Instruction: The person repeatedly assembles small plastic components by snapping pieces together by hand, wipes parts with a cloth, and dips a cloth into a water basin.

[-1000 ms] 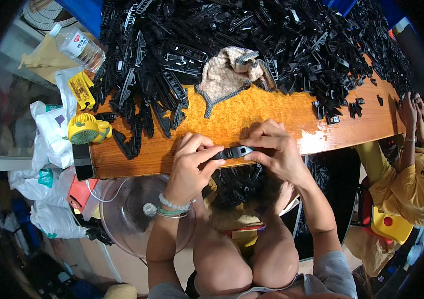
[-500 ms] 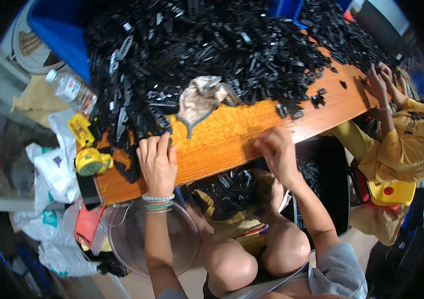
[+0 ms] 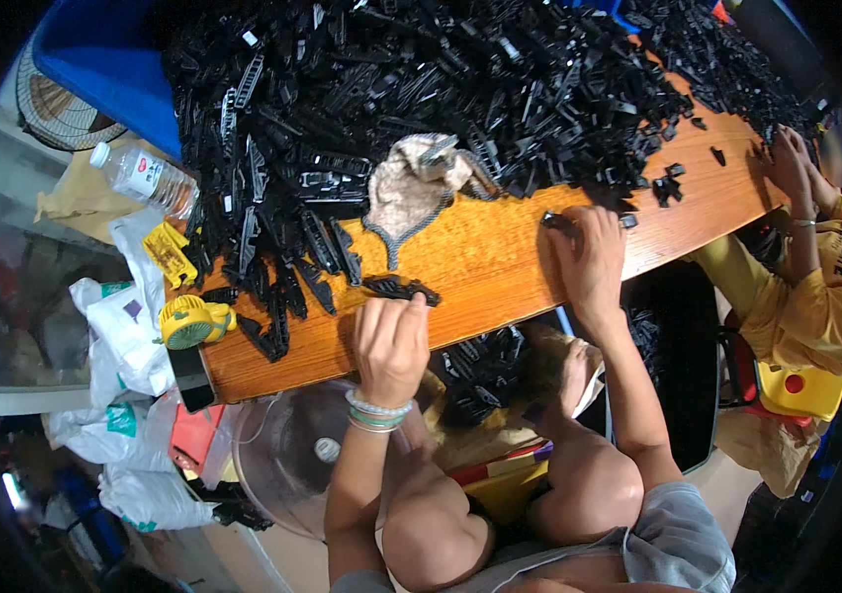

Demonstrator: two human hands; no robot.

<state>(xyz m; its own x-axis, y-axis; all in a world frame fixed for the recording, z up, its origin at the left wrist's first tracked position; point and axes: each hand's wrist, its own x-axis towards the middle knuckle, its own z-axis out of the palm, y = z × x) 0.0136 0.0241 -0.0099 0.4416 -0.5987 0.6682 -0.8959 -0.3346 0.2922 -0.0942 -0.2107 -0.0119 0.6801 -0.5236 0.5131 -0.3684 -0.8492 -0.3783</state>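
Observation:
Pinched in the fingers of my left hand (image 3: 391,346) is a long, toothed black plastic part (image 3: 401,288), over the front of the wooden table (image 3: 500,252). My right hand (image 3: 594,267) rests further right with its fingers curled onto a small black plastic piece (image 3: 559,223) on the tabletop. Its fingertips are partly hidden. Between the hands and the heap lies a crumpled beige cloth (image 3: 411,193) with a grey edge. A large heap of black plastic parts (image 3: 371,89) covers the back of the table.
On the left are a yellow handheld fan (image 3: 193,322), a yellow tag (image 3: 170,254), a water bottle (image 3: 147,180) and white plastic bags (image 3: 124,341). A clear round tub (image 3: 282,474) stands below. A co-worker in a yellow shirt (image 3: 816,287) sits at the right; a black bin (image 3: 683,366) is below the table.
My left hand has moved right from the parts pile and now holds the long black part. My right hand has reached forward onto the small piece. The view has shifted slightly.

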